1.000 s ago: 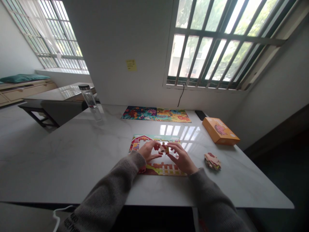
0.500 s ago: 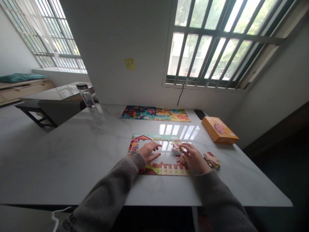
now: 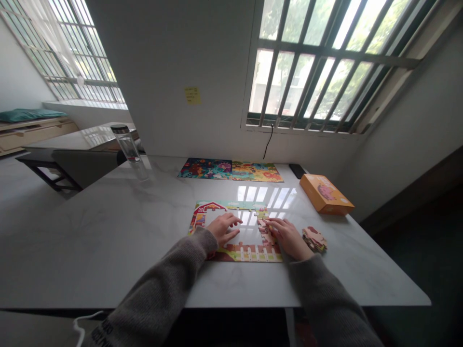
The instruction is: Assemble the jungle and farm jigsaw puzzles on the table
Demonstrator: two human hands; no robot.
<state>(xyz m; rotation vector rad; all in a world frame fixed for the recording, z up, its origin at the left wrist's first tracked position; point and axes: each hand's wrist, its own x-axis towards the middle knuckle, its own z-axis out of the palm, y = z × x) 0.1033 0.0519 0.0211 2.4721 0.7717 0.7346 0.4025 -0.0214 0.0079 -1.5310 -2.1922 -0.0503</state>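
Note:
A farm jigsaw puzzle [image 3: 249, 253] lies on the white marbled table, its border joined around a bare middle. My left hand [image 3: 224, 228] rests over its left part, thumb and fingers apart, holding nothing. At the right border my right hand [image 3: 288, 237] has its fingertips on a puzzle piece [image 3: 263, 223], which lies flat against its neighbours; the fingers are spread and not gripped round it. Right of that hand sits a small stack of loose pieces [image 3: 315, 239].
Two colourful picture sheets [image 3: 206, 168] lie along the wall. A black phone [image 3: 297, 170] and an orange box [image 3: 326, 193] are at the back right. A clear bottle [image 3: 126, 143] stands at the back left. The table's front edge [image 3: 238, 306] runs near me.
The piece at my right fingertips has gone from loose inside the frame to flat in the right border. My left hand has stayed over the puzzle. The view has shifted slightly.

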